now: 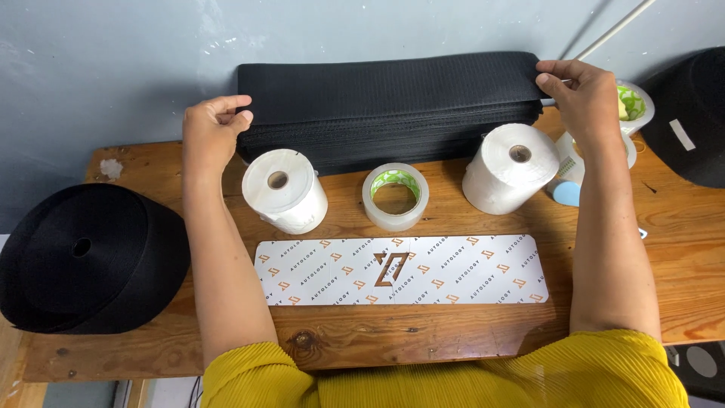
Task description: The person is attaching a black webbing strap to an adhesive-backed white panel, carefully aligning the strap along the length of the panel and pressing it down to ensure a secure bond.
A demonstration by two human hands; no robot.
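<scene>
Both hands are gripping a stack of wide black webbing strips (389, 113) at the far edge of a wooden tabletop (453, 332): the left hand (213, 128) is pinching the stack's end at 10 o'clock, fingers curled over its top corner, while the right hand (581, 94) is pinching the opposite end at 2 o'clock, thumb and fingertips closing on the top layer. The stack is lying against a grey wall at 12 o'clock, many layers deep. Just in front of it, two white paper rolls (285, 189) (512, 166) are standing on end, touching or nearly touching the stack's front edge, with a clear tape roll (395, 196) between them. A long white printed card (400, 270) is lying flat nearer the person, at the centre. A large black webbing spool (87, 257) is resting at 9 o'clock, overhanging the tabletop's left edge, and another dark roll (691, 113) is sitting at 3 o'clock beside smaller tape rolls (630, 106). The likeliest trouble, judging from this layout, is that the grip is taking only the upper layers, so the lower strips could be sliding out or fanning apart; dragging the stack forward could also be toppling the paper rolls onto the card.
</scene>
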